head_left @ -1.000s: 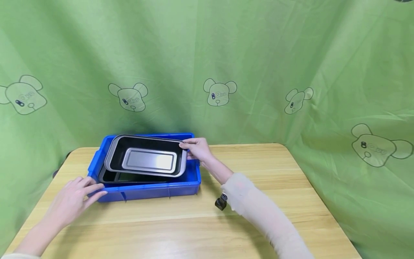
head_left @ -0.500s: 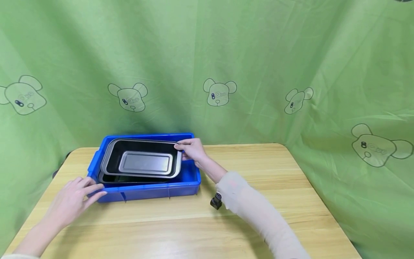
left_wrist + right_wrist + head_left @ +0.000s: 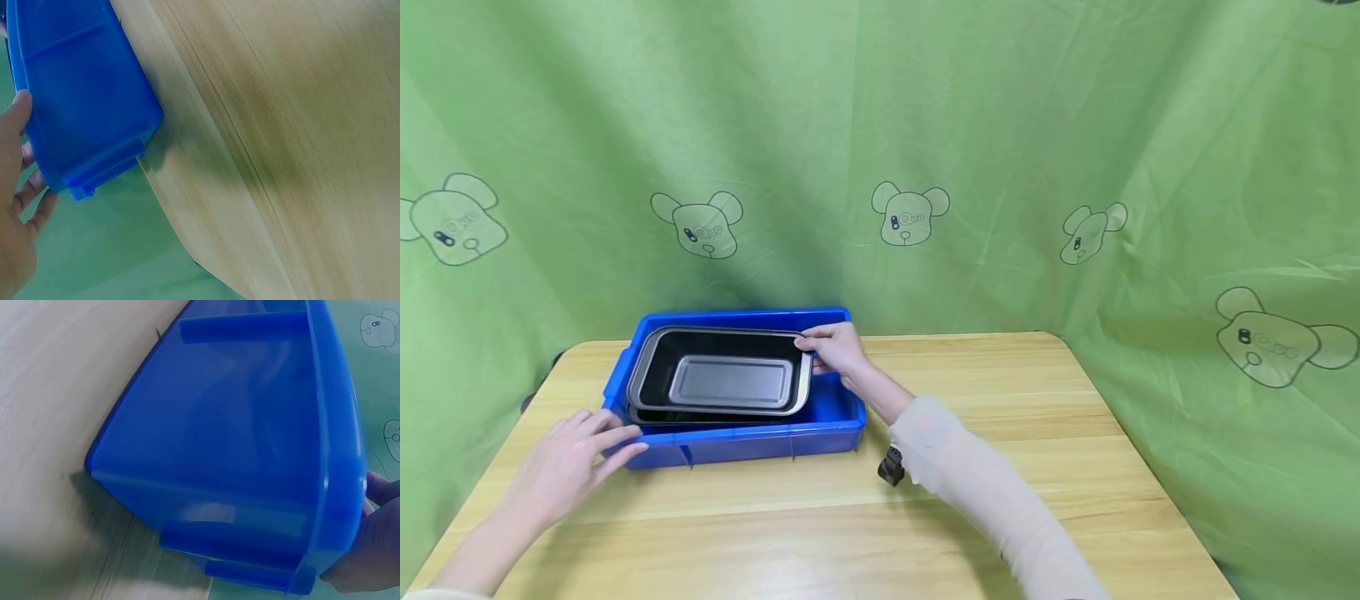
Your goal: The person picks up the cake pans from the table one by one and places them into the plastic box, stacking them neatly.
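Observation:
In the head view a dark loaf pan (image 3: 733,379) with a grey rim sits low inside a blue plastic bin (image 3: 827,439). Beneath it, the front edge of a second dark pan (image 3: 700,419) shows. My right hand (image 3: 842,348) pinches the upper pan's right end, thumb on the rim and fingers below it. My left hand (image 3: 568,454) holds the bin's front left corner, with the thumb on the front side and fingers over the rim. The right wrist view shows mostly the bin's outer wall (image 3: 219,425); part of the right hand is hidden behind its rim.
The bin stands at the back left of a wooden table (image 3: 955,533). A green curtain (image 3: 1000,125) with bear-head prints hangs behind and beside the table. A small black device (image 3: 892,467) is at the right sleeve cuff.
My right hand has moved left and slightly down with the upper loaf pan, which now covers more of the lower one. The left hand and the bin have stayed in place.

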A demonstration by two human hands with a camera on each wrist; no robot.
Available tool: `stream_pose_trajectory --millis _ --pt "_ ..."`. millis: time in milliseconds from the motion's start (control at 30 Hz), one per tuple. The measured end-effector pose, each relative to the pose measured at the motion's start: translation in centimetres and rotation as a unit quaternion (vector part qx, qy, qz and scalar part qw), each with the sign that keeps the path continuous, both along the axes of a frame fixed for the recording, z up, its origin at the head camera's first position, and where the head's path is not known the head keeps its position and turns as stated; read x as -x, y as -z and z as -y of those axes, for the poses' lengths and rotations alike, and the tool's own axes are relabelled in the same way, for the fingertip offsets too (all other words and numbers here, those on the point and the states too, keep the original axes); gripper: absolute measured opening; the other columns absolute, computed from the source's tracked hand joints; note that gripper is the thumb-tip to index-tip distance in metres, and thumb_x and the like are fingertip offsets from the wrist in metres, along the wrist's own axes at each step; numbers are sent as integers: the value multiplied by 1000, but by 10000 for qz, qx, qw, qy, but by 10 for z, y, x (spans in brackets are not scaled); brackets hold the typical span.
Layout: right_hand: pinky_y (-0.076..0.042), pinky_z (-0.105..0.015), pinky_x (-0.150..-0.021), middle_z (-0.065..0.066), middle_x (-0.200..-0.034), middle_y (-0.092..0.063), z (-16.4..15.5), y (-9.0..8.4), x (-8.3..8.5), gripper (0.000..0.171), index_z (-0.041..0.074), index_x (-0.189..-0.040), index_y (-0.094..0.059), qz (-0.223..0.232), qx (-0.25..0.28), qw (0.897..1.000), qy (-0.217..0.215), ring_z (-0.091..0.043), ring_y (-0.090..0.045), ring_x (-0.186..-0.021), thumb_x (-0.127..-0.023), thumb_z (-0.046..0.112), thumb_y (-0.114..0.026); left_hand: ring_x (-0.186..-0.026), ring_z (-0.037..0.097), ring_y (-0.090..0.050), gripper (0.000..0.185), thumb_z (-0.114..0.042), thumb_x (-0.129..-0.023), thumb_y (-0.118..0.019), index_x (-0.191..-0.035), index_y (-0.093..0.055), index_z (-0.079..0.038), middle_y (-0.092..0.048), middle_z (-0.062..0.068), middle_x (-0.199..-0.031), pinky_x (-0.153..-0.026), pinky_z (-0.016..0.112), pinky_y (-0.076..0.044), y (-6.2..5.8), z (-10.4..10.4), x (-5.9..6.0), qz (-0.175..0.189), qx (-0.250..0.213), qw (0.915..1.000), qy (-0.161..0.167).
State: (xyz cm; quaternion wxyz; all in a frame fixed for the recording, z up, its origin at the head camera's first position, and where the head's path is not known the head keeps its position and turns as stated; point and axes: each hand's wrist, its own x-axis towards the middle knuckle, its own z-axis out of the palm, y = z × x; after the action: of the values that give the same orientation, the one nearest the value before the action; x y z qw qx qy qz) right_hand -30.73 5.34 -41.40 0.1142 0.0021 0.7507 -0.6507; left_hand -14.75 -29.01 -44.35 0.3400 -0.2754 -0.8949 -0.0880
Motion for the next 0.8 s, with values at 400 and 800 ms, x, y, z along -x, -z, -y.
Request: stream_pose_trajectory --millis 400,800 --pt "-54 -24 -47 -5 -82 -71 7 1 -2 26 7 -106 -75 -15 -273 9996 -39 -6 -53 -45 -81 15 -78 -68 15 -50 69 -63 -97 -33 -88 -78 -12 -60 -4 -76 -56 29 -38 0 1 1 41 39 10000 13" --pt "-57 -30 -52 -12 -89 -74 9 7 5 28 8 -108 -74 213 -346 9989 -217 -9 -58 -45 -81 15 -78 -68 14 -49 67 -64 -95 -36 -88 -78 -13 -60 -5 -76 -56 29 -38 -1 0 0 149 41 9999 -57"
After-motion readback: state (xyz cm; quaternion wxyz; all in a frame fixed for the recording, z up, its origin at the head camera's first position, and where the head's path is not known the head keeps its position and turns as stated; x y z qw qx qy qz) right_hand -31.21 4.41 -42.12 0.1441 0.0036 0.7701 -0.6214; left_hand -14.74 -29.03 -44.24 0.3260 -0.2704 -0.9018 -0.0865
